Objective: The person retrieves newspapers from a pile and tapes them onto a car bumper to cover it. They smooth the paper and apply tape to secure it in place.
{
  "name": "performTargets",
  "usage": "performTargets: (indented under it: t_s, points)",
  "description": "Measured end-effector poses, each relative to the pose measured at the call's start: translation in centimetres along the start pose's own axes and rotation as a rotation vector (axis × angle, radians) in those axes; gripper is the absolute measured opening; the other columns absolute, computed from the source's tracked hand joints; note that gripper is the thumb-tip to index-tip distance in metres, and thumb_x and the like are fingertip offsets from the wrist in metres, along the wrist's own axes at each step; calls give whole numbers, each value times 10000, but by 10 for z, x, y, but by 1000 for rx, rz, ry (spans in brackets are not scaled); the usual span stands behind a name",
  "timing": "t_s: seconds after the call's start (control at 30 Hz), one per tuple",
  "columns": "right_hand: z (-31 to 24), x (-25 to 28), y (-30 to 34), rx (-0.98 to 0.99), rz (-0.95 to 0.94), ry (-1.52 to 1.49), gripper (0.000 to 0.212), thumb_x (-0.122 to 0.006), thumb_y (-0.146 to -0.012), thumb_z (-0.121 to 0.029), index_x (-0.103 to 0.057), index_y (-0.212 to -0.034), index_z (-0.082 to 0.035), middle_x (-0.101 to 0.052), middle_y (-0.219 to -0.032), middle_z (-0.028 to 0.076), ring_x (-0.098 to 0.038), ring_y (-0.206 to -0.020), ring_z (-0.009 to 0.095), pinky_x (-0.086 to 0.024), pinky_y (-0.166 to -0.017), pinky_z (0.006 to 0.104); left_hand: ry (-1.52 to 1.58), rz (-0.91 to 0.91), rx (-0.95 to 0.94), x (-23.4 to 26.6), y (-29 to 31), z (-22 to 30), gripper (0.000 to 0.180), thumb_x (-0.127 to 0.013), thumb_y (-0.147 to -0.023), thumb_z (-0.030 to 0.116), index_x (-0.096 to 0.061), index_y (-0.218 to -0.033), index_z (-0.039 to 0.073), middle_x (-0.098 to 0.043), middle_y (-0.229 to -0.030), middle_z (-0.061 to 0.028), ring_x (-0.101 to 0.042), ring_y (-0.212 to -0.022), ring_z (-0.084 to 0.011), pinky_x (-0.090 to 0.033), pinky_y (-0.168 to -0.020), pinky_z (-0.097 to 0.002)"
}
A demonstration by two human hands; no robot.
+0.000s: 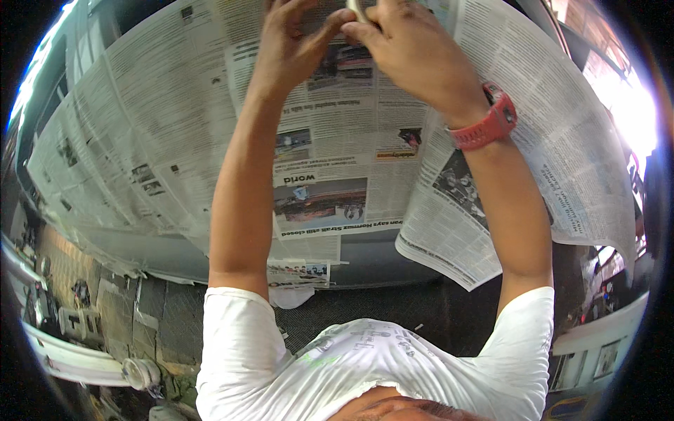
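Overall, newspaper sheets [175,105]: spread overlapping beneath both hands; right-hand sheet curled at its lower edge.
Grey panel [382,258]: smooth; exposed below the sheets.
White T-shirt [435,365]: worn by the person; printed across the chest.
Right hand [421,59]: thumb and fingers closed on a cream roll [359,10].
Left hand [291,45]: thumb tip just beside the roll; fingers partly cut off; grip cannot be told.
Red wristwatch [486,128]: strapped around the right wrist.
Cream roll: at the upper edge, between the hands; partly hidden.
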State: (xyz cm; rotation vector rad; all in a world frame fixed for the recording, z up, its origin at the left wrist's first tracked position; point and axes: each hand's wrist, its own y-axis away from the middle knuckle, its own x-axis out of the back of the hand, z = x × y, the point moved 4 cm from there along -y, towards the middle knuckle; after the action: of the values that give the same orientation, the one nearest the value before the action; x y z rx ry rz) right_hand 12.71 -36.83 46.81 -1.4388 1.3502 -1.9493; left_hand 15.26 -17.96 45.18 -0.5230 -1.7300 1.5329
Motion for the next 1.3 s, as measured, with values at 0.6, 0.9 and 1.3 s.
performTargets:
  t_s: [0.6,0.9,1.3]
  points:
    - [36,-4,30,-132,-30,211,415,-679,-1066,-361,-617,-1258,2,-765,-977,247,-793,-891,313,-617,-776,442,192,130,245,-5,14,-43,412,-560,-1179,352,-680,-1448,65,-710,-1354,-73,-651,-1255,-173,-513,-1096,-366]
    - [88,38,48,-55,-25,703,492,-642,-1082,-442,-544,-1370,-55,-766,-1112,193,-776,-802,319,-614,-659,427,90,188,-157,-9,5,-86,339,-530,-1185,286,-687,-1387,62,-733,-1289,-100,-686,-1245,-219,-518,-1097,-397]
    - [144,54,73,16,104,662,559,-733,-1034,-437,-543,-1435,-98,-776,-1251,171,-789,-946,397,-649,-780,478,-286,304,310,27,-30,-19,420,-652,-1120,469,-690,-1224,64,-735,-1092,-95,-714,-959,-191,-566,-846,-400]
